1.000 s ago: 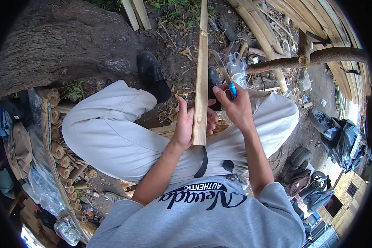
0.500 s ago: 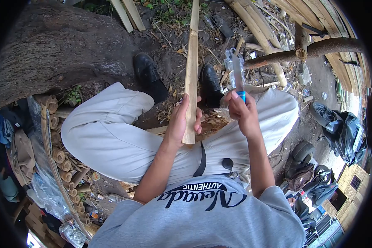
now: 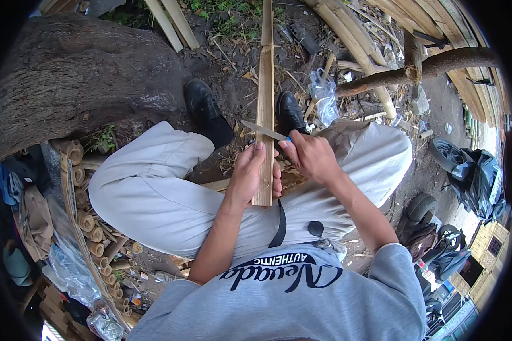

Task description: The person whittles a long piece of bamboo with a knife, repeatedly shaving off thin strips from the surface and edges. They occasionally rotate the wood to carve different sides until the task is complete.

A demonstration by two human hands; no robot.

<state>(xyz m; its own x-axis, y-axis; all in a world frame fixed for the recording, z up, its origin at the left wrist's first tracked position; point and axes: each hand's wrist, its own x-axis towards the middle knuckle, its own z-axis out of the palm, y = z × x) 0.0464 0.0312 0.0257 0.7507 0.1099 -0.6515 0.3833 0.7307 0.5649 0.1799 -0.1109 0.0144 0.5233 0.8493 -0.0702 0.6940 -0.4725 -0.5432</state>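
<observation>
A long split bamboo strip (image 3: pixel 265 85) runs from my lap up past the top of the view. My left hand (image 3: pixel 248 173) is wrapped round its near end, thumb on the upper face, fingers curled beneath. Closed on the handle of a knife (image 3: pixel 264 131) is my right hand (image 3: pixel 313 156), just right of the strip. The blade lies across the strip, a little beyond my left thumb, its tip pointing to the left. A bit of blue handle shows at the fist.
A thick tree trunk (image 3: pixel 85 85) lies at the left. Stacked bamboo poles (image 3: pixel 88 220) stand at lower left. A branch (image 3: pixel 438 65) juts in from the right, near a crumpled plastic bag (image 3: pixel 323 96). Motorbikes (image 3: pixel 466 176) are parked at far right.
My right hand has moved left and turned the knife from upright to crosswise over the strip. The strip has rolled to show its inner face, and my left hand still grips it.
</observation>
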